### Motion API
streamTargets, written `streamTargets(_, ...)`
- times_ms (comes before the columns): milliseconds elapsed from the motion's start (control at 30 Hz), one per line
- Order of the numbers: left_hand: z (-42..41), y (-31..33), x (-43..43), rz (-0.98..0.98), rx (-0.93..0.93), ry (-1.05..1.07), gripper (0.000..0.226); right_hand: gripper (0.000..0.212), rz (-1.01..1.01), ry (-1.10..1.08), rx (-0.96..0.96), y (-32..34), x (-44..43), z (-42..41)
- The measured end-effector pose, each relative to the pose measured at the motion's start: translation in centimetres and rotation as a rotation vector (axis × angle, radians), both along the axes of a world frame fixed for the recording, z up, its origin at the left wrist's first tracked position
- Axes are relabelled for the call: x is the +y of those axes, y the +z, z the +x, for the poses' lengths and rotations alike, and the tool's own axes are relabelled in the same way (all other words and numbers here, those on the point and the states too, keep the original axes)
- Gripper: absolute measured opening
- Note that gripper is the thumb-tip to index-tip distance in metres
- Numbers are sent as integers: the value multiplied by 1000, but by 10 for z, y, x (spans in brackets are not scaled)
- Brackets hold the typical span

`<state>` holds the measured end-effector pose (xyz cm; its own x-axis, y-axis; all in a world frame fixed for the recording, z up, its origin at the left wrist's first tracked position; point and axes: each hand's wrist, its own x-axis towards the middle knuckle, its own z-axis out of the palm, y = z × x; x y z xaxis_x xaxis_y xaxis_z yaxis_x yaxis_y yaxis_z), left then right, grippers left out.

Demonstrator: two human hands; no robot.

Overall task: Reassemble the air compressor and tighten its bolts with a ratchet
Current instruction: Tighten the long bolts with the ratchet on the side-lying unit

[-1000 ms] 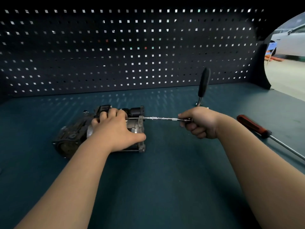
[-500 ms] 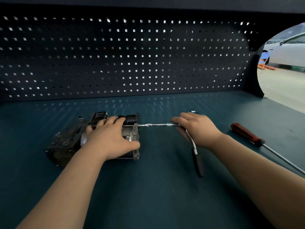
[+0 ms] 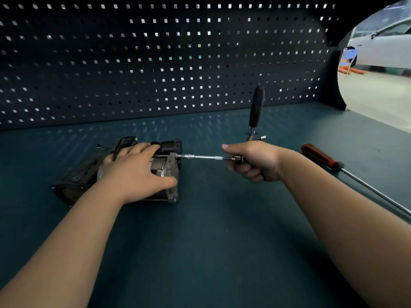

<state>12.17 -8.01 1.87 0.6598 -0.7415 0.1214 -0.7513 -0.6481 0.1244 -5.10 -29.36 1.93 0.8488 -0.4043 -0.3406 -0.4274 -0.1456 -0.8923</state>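
The dark, worn air compressor (image 3: 77,176) lies on its side on the teal bench, left of centre. My left hand (image 3: 135,172) lies over its top, fingers curled round the body and thumb against the grey end plate (image 3: 172,165). A thin chrome extension bar (image 3: 200,157) runs from a bolt at the plate's upper edge to my right hand (image 3: 253,161). That hand grips the ratchet at its head, and the ratchet's black handle (image 3: 256,106) points up and away from me.
A long screwdriver with a red handle (image 3: 320,157) lies on the bench at the right, its shaft running toward the right edge. A small chrome socket bit (image 3: 262,137) lies behind my right hand. A dark pegboard (image 3: 155,63) walls the back.
The ratchet handle has swung from pointing down toward me half a second ago back up to pointing away. My left hand has stayed on the compressor.
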Motion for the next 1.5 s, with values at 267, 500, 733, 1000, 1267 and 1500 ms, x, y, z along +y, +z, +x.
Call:
streamTargets(267, 0, -4, 5, -37, -9, -16, 118, 19, -1219, 177, -87, -21, 7, -18)
streamTargets(500, 0, -2, 4, -18, -5, -19, 105, 22, -1666, 100, -521, -24, 3, -19)
streamTargets(733, -3, -1, 4, -20, 2, -21, 103, 16, -1454, 99, -465, -25, 11, -19)
streamTargets(1000, -5, -1, 4, -25, -13, -9, 100, 35, -134, 14, -164, -6, 8, -10)
streamTargets(1267, -4, -2, 6, -28, -14, -24, 100, 29, -260, 33, -89, -15, 16, -15)
streamTargets(1500, -3, -3, 7, -33, -11, -23, 103, 24, -1573, 194, -379, -20, 10, -26)
